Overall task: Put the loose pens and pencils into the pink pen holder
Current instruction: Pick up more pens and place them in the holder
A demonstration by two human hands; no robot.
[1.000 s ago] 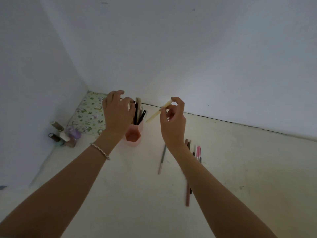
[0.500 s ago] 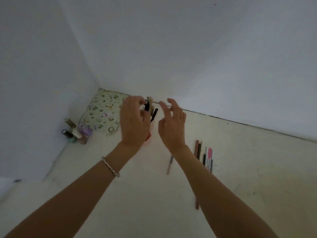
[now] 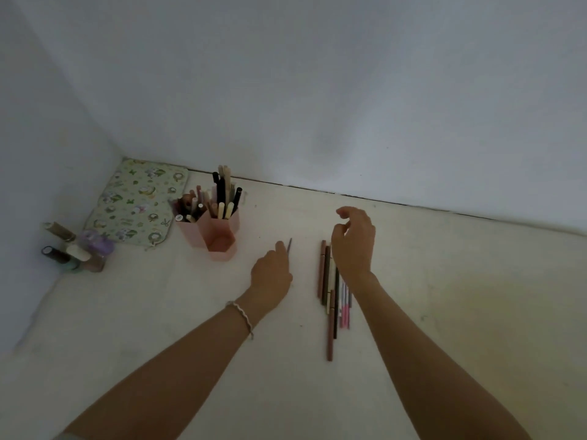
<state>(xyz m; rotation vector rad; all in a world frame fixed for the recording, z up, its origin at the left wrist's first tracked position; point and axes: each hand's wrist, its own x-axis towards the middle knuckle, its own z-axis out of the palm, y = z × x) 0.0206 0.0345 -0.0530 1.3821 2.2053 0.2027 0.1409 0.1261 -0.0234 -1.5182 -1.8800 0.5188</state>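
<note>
The pink pen holder (image 3: 222, 241), made of joined hexagonal cups, stands left of centre on the pale surface with several pens and pencils upright in it. My left hand (image 3: 270, 276) rests low to its right, fingers closed around a thin grey pencil (image 3: 289, 244) whose tip sticks out past my fingertips. A row of loose pens and pencils (image 3: 330, 300) in brown, pink and dark colours lies side by side further right. My right hand (image 3: 353, 241) hovers over the far end of that row, fingers curled apart and holding nothing.
A floral fabric pouch (image 3: 136, 201) lies flat in the corner behind the holder. Several small bottles (image 3: 74, 249) cluster by the left wall. White walls close the left and far sides.
The yellow pen left my right hand at the holder. Both hands moved away from the holder: the left came down onto the grey pencil, the right over the loose row.
</note>
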